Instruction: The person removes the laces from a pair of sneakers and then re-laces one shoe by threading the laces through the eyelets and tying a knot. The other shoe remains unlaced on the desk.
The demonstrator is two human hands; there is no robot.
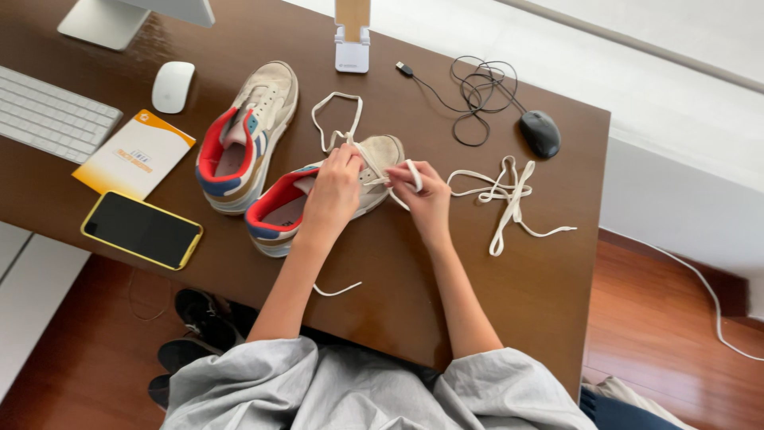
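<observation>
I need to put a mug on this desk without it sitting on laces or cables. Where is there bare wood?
Bare wood lies along the near desk edge, right of the right hand and below the loose lace. Another patch sits between the phone and the nearer shoe. It is crowded around both shoes, and by the coiled cable and black mouse.

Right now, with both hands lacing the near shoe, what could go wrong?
The lace's free end hangs off the desk edge near the left arm; an elbow could snag it and tug the shoe. The spare lace lies tangled beside the right hand and might get caught up. The left hand hides the eyelets, so one may be skipped.
</observation>
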